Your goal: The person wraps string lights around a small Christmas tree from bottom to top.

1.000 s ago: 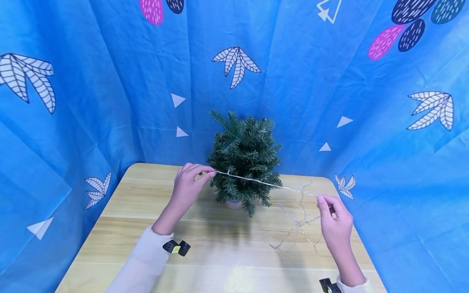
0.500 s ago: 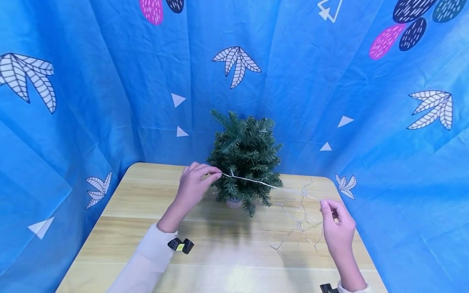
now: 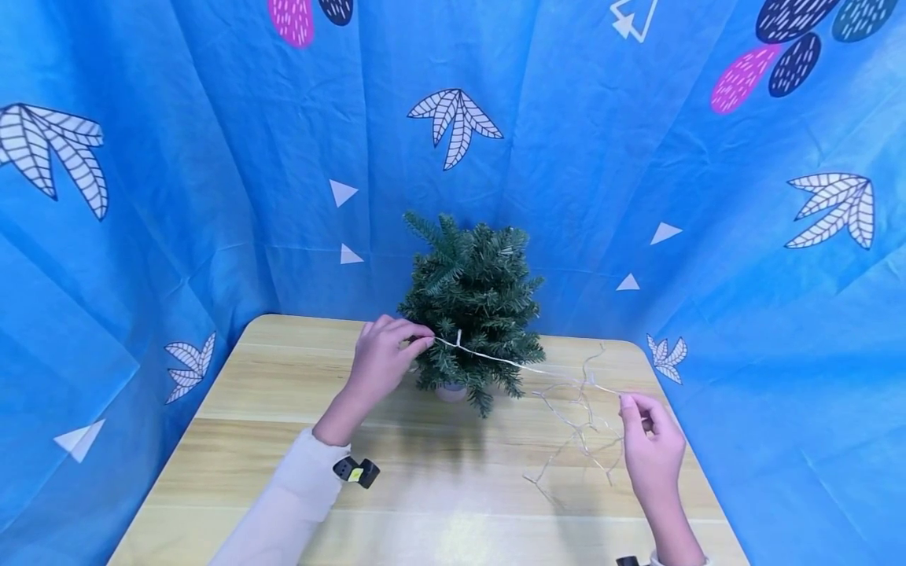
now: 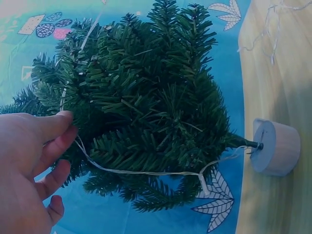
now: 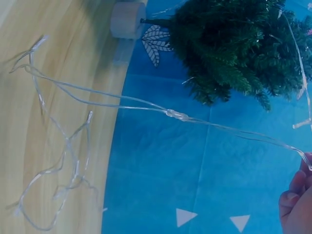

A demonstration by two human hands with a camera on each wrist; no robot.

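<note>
A small green artificial Christmas tree [image 3: 484, 295] stands at the back of the table on a round wooden base [image 4: 282, 148]. Thin, clear string lights [image 3: 506, 361] run across its front, between my two hands. At the tree's left side my left hand [image 3: 382, 358] pinches the wire between thumb and index finger, its other fingers loosely bent. To the right of the tree my right hand [image 3: 653, 452] pinches the wire farther along. From there the loose length [image 5: 61, 180] lies tangled on the table. In the left wrist view, wire also passes below the branches toward the base.
The light wooden table [image 3: 396, 503] has a rounded back corner at left. Blue patterned cloth [image 3: 283, 157] hangs close behind it and along both sides. A black wrist device [image 3: 356, 472] sits by the left sleeve.
My left hand has moved a little to the right, closer to the tree's front. My right hand has dropped slightly, still holding the wire. The span between them sags a bit more.
</note>
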